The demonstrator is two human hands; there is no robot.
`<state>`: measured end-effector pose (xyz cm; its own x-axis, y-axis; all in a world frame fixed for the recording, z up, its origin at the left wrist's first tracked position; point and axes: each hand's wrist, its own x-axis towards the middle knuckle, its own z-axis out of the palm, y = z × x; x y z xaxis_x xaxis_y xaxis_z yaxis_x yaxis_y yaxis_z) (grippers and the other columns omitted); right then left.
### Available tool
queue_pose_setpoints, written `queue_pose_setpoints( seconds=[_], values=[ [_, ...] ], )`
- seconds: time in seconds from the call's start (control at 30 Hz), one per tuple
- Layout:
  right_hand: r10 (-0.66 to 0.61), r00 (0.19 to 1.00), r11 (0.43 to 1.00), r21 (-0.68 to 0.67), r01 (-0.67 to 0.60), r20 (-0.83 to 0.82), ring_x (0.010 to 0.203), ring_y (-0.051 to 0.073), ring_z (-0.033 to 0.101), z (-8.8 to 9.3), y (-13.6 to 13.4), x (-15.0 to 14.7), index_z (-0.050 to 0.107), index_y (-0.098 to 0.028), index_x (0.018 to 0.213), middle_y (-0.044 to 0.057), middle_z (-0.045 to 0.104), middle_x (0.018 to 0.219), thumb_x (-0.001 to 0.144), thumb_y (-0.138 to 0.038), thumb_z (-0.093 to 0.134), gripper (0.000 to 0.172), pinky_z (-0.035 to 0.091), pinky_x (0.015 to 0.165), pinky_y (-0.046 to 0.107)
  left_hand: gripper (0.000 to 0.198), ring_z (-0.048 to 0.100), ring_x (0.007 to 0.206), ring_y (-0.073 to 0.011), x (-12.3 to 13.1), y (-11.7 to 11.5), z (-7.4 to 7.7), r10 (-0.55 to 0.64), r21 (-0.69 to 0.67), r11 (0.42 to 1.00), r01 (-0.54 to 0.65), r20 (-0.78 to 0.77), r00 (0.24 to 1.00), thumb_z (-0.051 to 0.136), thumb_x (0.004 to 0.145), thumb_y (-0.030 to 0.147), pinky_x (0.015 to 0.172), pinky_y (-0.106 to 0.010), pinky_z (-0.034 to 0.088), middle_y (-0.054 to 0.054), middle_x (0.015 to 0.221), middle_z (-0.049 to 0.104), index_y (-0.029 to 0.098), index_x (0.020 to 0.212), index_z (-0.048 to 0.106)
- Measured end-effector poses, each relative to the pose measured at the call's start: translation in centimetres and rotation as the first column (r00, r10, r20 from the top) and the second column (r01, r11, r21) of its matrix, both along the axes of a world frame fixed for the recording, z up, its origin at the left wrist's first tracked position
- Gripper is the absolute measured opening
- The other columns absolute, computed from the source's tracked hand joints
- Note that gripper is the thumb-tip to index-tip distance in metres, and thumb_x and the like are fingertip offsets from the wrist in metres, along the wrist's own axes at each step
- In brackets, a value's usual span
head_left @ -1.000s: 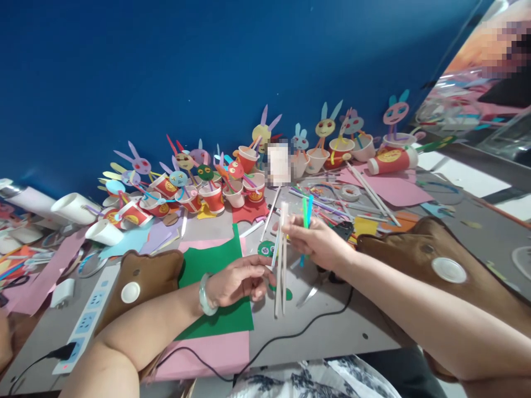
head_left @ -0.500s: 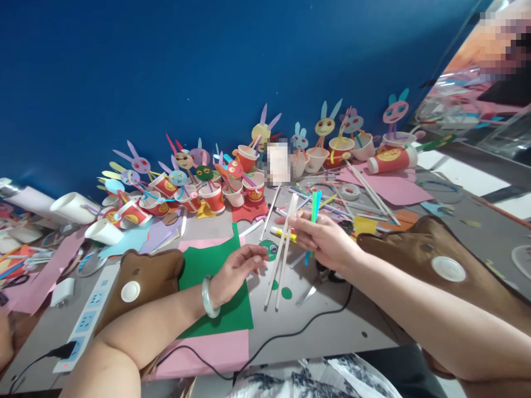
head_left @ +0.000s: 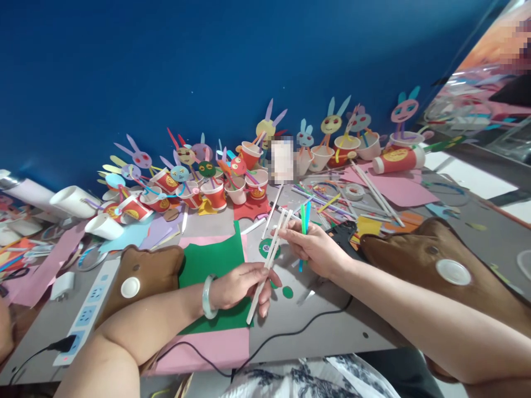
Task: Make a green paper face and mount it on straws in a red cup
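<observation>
Two thin white sticks point(head_left: 271, 251), which look like straws, slant across the middle of the view, close together. My left hand point(head_left: 249, 284) closes thumb and fingers round their lower part. Near their upper end, the fingertips of my right hand point(head_left: 313, 246) pinch them. That same hand also holds a green strip point(head_left: 303, 218) and a blue strip point(head_left: 307, 215), which stick out above and below its fingers. Beneath the sticks lies a green paper disc point(head_left: 265, 247) with an eye-like sticker. Smaller green discs point(head_left: 287, 292) rest beside my left hand.
Green paper point(head_left: 215, 265) lies over pink paper point(head_left: 215, 351) on the left. Paper cups point(head_left: 213, 196) with rabbit figures line the blue wall. Brown cushions point(head_left: 415, 260) flank my arms. A black cable point(head_left: 290, 334) crosses the front; a power strip point(head_left: 85, 315) lies far left.
My left hand has moved down and closed on the white sticks. The sticks have drawn together and tilted more. My right hand has shifted slightly left and down with the strips.
</observation>
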<state>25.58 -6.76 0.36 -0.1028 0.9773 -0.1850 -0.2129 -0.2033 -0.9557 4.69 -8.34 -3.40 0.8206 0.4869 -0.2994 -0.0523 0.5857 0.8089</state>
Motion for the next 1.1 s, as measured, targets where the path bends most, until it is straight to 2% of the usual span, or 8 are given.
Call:
queue_pose_setpoints(
  seconds=[0.13, 0.37, 0.67, 0.93, 1.0, 1.03, 1.07, 1.1],
  values=[
    [0.020, 1.000, 1.000, 0.008, -0.020, 0.000, 0.038, 0.003, 0.023, 0.1, 0.2, 0.3, 0.065, -0.016, 0.077, -0.010, 0.035, 0.043, 0.073, -0.043, 0.080, 0.031, 0.014, 0.043, 0.025, 0.034, 0.060, 0.047, -0.0154, 0.0, 0.1, 0.3, -0.002, -0.007, 1.000, 0.002, -0.006, 1.000, 0.056, 0.093, 0.047, 0.051, -0.029, 0.051, 0.000, 0.059, 0.058, 0.013, 0.096, 0.062],
    [0.038, 0.999, 0.999, 0.005, -0.038, 0.007, 0.036, 0.004, 0.023, -0.1, 0.3, 0.5, 0.064, -0.017, 0.080, -0.010, 0.034, 0.041, 0.077, -0.052, 0.074, 0.036, 0.017, 0.042, 0.024, 0.035, 0.060, 0.045, -0.0155, -0.1, 0.3, 0.8, -0.013, -0.002, 1.000, 0.013, -0.026, 1.000, 0.057, 0.092, 0.048, 0.048, -0.027, 0.050, -0.003, 0.058, 0.064, 0.013, 0.097, 0.061],
    [0.074, 0.996, 0.997, 0.015, -0.075, 0.056, 0.037, 0.003, 0.024, -0.6, 0.2, 0.4, 0.067, -0.015, 0.080, -0.011, 0.035, 0.040, 0.077, -0.050, 0.074, 0.036, 0.014, 0.041, 0.023, 0.036, 0.065, 0.048, -0.0171, -0.2, 0.4, 0.3, -0.047, -0.061, 0.997, 0.047, -0.001, 0.999, 0.057, 0.091, 0.047, 0.049, -0.028, 0.053, -0.009, 0.070, 0.072, 0.012, 0.098, 0.062],
    [0.057, 0.994, 0.998, 0.032, -0.060, 0.091, 0.038, 0.004, 0.025, -0.5, 0.1, 0.3, 0.064, -0.016, 0.080, -0.011, 0.033, 0.043, 0.077, -0.052, 0.074, 0.038, 0.015, 0.040, 0.022, 0.036, 0.065, 0.046, -0.0180, -0.1, 0.4, 1.3, -0.059, -0.071, 0.996, 0.058, -0.005, 0.998, 0.060, 0.088, 0.048, 0.046, -0.027, 0.051, -0.010, 0.072, 0.074, 0.012, 0.089, 0.060],
    [-0.007, 0.982, 0.995, 0.095, -0.011, 0.187, 0.040, 0.006, 0.029, -0.6, 0.2, 0.4, 0.064, -0.016, 0.086, -0.009, 0.039, 0.047, 0.080, -0.052, 0.070, 0.037, 0.021, 0.041, 0.022, 0.035, 0.065, 0.045, -0.0179, -0.1, 0.5, 1.3, -0.057, -0.085, 0.995, 0.057, 0.006, 0.998, 0.061, 0.087, 0.048, 0.046, -0.027, 0.051, -0.011, 0.071, 0.074, 0.012, 0.084, 0.059],
    [-0.095, 0.961, 0.983, 0.175, 0.049, 0.260, 0.043, 0.008, 0.036, -0.7, 0.2, 0.5, 0.065, -0.016, 0.092, -0.007, 0.046, 0.052, 0.083, -0.050, 0.068, 0.035, 0.028, 0.042, 0.023, 0.035, 0.065, 0.045, -0.0178, -0.1, 0.5, 1.3, -0.052, -0.091, 0.994, 0.052, 0.012, 0.999, 0.061, 0.087, 0.047, 0.045, -0.027, 0.051, -0.011, 0.070, 0.074, 0.012, 0.083, 0.058],
    [-0.214, 0.918, 0.948, 0.296, 0.114, 0.333, 0.049, 0.010, 0.046, -0.6, 0.3, 0.7, 0.065, -0.016, 0.098, -0.003, 0.055, 0.061, 0.086, -0.048, 0.064, 0.033, 0.037, 0.047, 0.025, 0.036, 0.064, 0.044, -0.0178, -0.1, 0.6, 1.2, -0.048, -0.096, 0.994, 0.050, 0.017, 0.999, 0.062, 0.086, 0.047, 0.045, -0.026, 0.050, -0.011, 0.068, 0.073, 0.012, 0.081, 0.058],
    [-0.348, 0.855, 0.880, 0.449, 0.156, 0.385, 0.061, 0.014, 0.055, -0.5, 0.2, 0.9, 0.065, -0.017, 0.102, 0.002, 0.062, 0.073, 0.090, -0.044, 0.060, 0.030, 0.045, 0.056, 0.028, 0.036, 0.064, 0.044, -0.0179, -0.1, 0.6, 1.2, -0.048, -0.098, 0.994, 0.050, 0.018, 0.999, 0.063, 0.084, 0.048, 0.045, -0.026, 0.050, -0.011, 0.066, 0.073, 0.012, 0.079, 0.058]
  ],
)
